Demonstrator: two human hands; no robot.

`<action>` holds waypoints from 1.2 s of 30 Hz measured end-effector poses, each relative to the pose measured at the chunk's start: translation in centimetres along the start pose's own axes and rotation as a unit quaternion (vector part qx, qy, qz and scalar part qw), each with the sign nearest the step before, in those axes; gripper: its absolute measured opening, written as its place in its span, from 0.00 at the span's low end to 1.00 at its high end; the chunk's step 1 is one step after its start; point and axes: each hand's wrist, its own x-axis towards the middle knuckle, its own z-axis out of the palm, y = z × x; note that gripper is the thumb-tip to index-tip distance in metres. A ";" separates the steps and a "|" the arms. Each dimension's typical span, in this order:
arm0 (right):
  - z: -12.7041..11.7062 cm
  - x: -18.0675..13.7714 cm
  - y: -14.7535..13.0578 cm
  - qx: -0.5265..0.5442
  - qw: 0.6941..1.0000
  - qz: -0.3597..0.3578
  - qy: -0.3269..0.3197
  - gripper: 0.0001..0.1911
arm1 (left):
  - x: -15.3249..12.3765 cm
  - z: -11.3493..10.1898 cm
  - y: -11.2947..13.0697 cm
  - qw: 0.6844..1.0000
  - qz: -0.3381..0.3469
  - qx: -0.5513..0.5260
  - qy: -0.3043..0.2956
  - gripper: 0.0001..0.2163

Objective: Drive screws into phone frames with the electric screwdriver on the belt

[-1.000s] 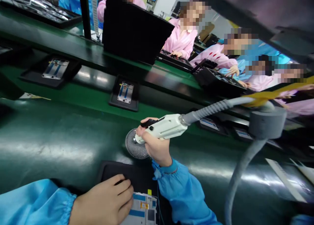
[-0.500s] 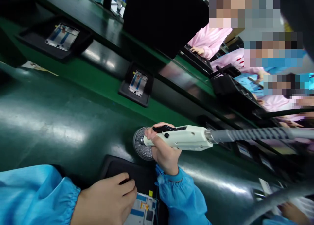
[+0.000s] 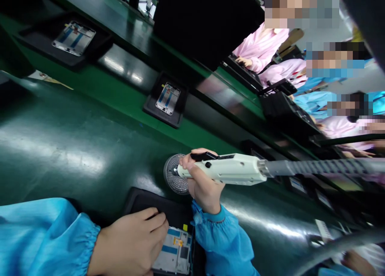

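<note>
My right hand [image 3: 206,183] is closed around a pale electric screwdriver [image 3: 231,169] with a black lever. The driver's tip points down at a round dish with a dimpled top [image 3: 177,183]; whether it touches a screw there is too small to tell. My left hand [image 3: 135,238] is closed, with bent fingers, on the left edge of a phone frame [image 3: 170,260]. Its thumb is mostly hidden. That frame has blue strips, an orange flex piece and a yellow tab, and lies in a black tray [image 3: 164,205].
Two more phone frames [image 3: 75,38] [image 3: 168,98] lie in black trays along the green line beyond the table [image 3: 75,147]. A large black panel [image 3: 204,23] stands behind. A grey hose [image 3: 343,248] curves at lower right. Several people in pink and blue work across.
The view has shifted slightly, so the trays sit a little higher in the picture and more of the near phone frame shows. The screwdriver's tip stays over the round dish.
</note>
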 end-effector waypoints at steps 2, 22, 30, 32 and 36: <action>-0.6 -0.3 -1.8 0.032 0.999 -0.014 0.002 0.11 | 0.0 0.0 -0.1 1.000 -0.005 -0.001 -0.002 0.25; -3.3 -9.4 -4.8 0.007 0.994 0.027 -0.105 0.16 | 0.2 -0.3 0.1 0.999 -0.035 0.009 -0.001 0.28; -3.7 -9.5 -4.6 0.032 0.992 0.027 -0.119 0.18 | 0.5 -0.4 0.0 0.999 -0.034 0.027 0.007 0.26; -3.6 -9.5 -4.5 0.034 0.992 0.024 -0.120 0.18 | 0.4 -0.5 0.1 0.999 -0.035 0.026 0.007 0.26; -3.5 -9.5 -4.5 0.035 0.992 0.021 -0.117 0.18 | 0.4 -0.6 0.1 0.999 -0.034 0.028 0.010 0.26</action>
